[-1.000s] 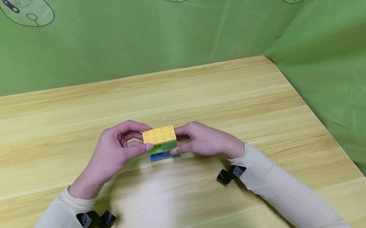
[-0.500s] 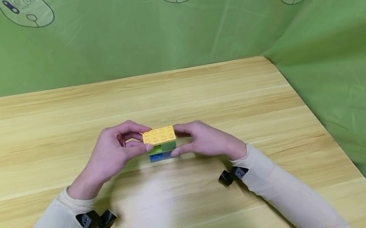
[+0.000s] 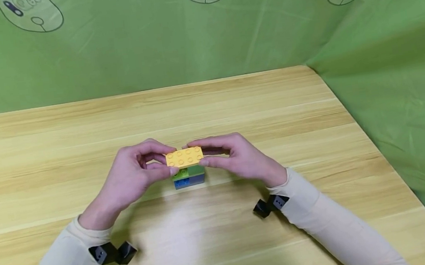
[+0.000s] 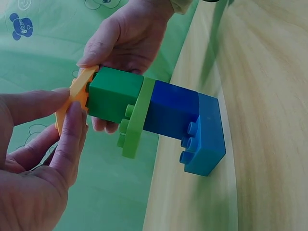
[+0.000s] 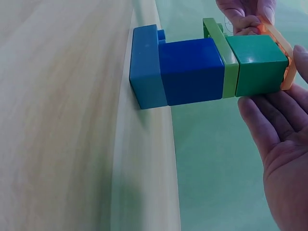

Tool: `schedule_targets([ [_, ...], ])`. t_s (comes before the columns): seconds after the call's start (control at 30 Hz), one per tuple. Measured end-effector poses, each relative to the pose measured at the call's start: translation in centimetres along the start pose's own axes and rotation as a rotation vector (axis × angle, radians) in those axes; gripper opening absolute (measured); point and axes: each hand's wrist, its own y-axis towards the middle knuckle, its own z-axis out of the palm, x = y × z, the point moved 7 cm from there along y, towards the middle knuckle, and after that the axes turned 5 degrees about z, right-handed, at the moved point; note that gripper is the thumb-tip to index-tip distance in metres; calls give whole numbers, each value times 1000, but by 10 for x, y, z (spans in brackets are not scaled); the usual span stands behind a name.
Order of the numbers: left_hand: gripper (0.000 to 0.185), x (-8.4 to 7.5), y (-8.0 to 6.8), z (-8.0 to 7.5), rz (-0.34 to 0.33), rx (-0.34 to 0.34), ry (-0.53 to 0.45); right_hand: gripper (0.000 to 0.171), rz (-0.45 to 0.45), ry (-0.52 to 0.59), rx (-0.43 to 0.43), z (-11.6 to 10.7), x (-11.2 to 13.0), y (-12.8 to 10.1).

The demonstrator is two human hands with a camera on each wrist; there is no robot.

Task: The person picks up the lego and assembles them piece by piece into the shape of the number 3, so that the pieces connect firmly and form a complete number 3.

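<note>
We pinch the yellow plate point(image 3: 184, 157) between our left hand point(image 3: 132, 176) and right hand point(image 3: 237, 158), atop the brick stack point(image 3: 188, 176) standing mid-table point(image 3: 233, 104).

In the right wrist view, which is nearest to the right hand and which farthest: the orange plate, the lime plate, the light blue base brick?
1. Orange plate, top of the stack, at the right hand fingertips.
2. Lime plate, mid-stack.
3. Light blue base brick, on the table, farthest.

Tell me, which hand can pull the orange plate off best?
Probably the left hand: its fingers already pinch the orange plate. The right hand only touches its far end.
</note>
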Motion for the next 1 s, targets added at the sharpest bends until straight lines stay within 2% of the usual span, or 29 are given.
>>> schedule_targets([
  [0.27, 31, 1, -1, 0, 6, -2, -25, 35, 24, 71, -1, 3, -1, 0],
  [0.57, 31, 5, -1, 3, 23, 9, -103, 35, 41, 107, -4, 3, -4, -2],
  [0.83, 31, 8, 0, 4, 41, 16, -128, 35, 68, 118, -5, 2, -4, -2],
  [1.0, 31, 10, 0, 3, 65, 21, -137, 36, 22, 118, -4, 3, -2, -1],
])
